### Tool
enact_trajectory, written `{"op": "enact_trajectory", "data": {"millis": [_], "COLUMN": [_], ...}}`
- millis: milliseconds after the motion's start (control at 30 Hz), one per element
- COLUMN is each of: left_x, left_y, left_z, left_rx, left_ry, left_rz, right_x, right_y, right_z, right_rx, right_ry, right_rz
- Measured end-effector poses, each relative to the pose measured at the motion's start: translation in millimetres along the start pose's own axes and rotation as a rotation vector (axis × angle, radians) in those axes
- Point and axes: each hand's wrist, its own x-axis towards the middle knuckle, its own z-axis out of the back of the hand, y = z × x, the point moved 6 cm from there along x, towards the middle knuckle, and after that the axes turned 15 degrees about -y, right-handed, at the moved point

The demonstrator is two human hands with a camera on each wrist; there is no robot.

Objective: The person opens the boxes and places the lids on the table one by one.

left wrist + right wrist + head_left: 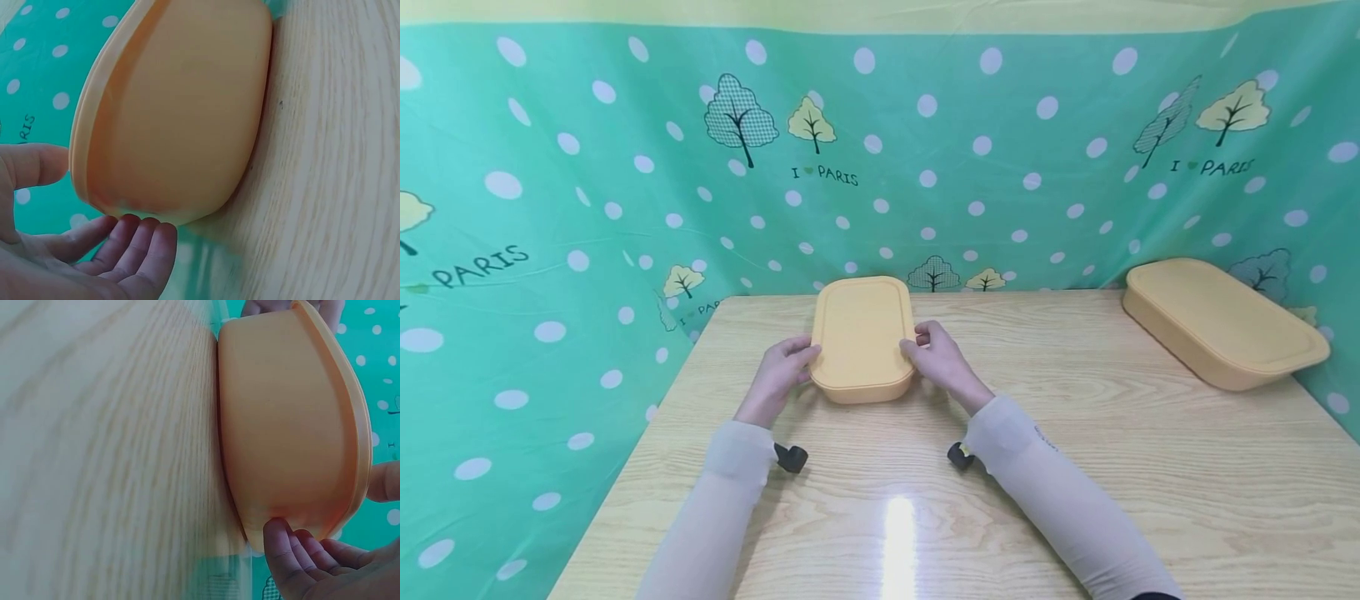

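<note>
A pale orange lidded food container (862,329) sits on the wooden table near its far edge, lid up. At its left side my left hand (778,375) grips it, the thumb on the lid's rim and the fingers against the side wall. Opposite, my right hand (943,360) holds the right side, its thumb over the lid edge. From the left wrist, the container wall (181,106) shows above the curled fingers (153,256). In the right wrist view the container's base (281,425) meets the table. The lid looks closed, so the inside is hidden.
A second, larger-looking lidded container (1225,325) of the same colour stands at the table's right edge. Green dotted cloth (925,200) hangs behind the table (1045,517) and along its sides. Light glares off the near tabletop. Small black pieces (792,457) sit by both wrists.
</note>
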Motion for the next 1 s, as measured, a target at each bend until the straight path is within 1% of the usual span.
{"op": "enact_trajectory", "data": {"millis": [133, 233, 300, 400, 567, 633, 1000], "left_x": [-9.5, -16.7, -18.7, -15.6, -3.3, -1.1, -2.2], "left_y": [-8.4, -14.7, -16.2, -13.1, -1.6, 0.7, -0.4], "left_z": [-1.6, -1.7, -1.4, -1.1, 0.6, 1.0, 0.6], "left_rx": [-0.002, 0.012, 0.021, 0.023, 0.022, 0.024, 0.015], "left_ry": [0.024, 0.030, 0.029, 0.023, 0.002, 0.001, 0.008], "left_rz": [0.030, 0.032, 0.026, 0.024, 0.013, 0.001, -0.013], "right_x": [-0.5, -0.1, 0.0, 0.0, 0.2, 0.4, 0.8], "right_y": [-0.1, -0.7, -1.1, -1.4, -1.1, -1.3, -2.3], "right_z": [-0.4, -1.1, -1.6, -1.7, -2.6, -3.1, -3.1], "right_rx": [0.001, 0.001, 0.001, 0.003, 0.015, 0.017, 0.021], "right_ry": [0.002, 0.006, 0.011, 0.013, 0.017, 0.016, 0.019], "right_rz": [-0.002, -0.004, -0.005, -0.006, 0.002, 0.003, -0.016]}}
